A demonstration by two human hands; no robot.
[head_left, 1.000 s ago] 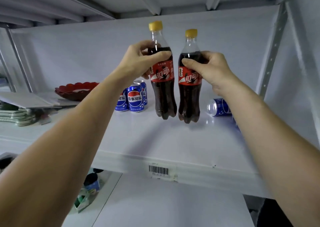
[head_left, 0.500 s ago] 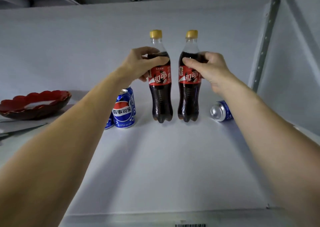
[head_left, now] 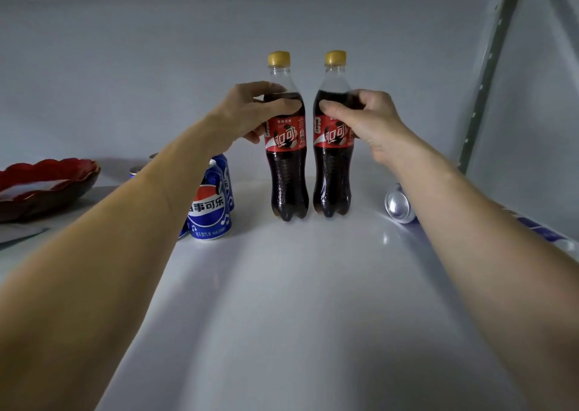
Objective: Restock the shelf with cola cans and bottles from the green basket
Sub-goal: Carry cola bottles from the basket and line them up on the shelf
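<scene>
The left hand (head_left: 247, 112) grips the left bottle (head_left: 286, 172); the right hand (head_left: 369, 119) grips the right bottle (head_left: 332, 172). Both stand upright on the shelf (head_left: 297, 301), between blue cans (head_left: 210, 210).

**Camera: one head-worn view**

Single wide-angle view, head height, facing forward and slightly down along the white shelf (head_left: 282, 301) toward its back wall; close range, both forearms entering from the lower corners. No second view.

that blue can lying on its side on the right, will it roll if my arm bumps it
Probably yes: the tipped can lies on its round side on the smooth, glossy shelf, with nothing visibly against it. It looks rigid metal, so it would likely roll rather than crumple.
</scene>
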